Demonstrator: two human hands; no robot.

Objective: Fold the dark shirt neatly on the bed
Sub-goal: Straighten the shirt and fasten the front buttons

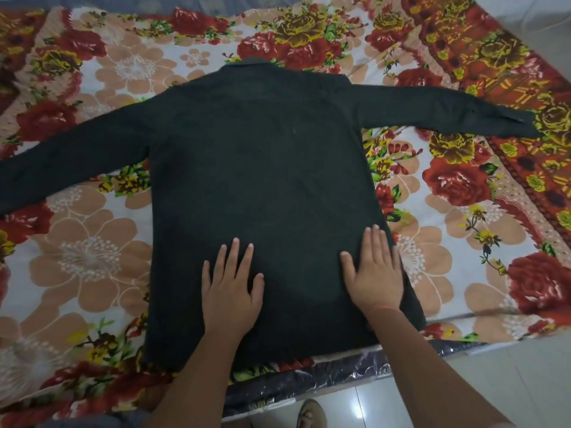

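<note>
The dark shirt (pixel 262 168) lies spread flat, back side up, on the bed, its collar at the far end and its hem near the bed's front edge. Both long sleeves stretch straight out to the left and right. My left hand (pixel 230 285) rests palm down on the lower middle of the shirt, fingers spread. My right hand (pixel 375 273) presses flat on the lower right part, close to the shirt's side edge. Neither hand grips any cloth.
A floral bedsheet (pixel 92 257) in red, orange and white covers the bed. The mattress edge in plastic wrap (pixel 340 378) shows below the hem. White floor tiles (pixel 509 366) lie at the lower right, with a foot (pixel 310 413) near the bed.
</note>
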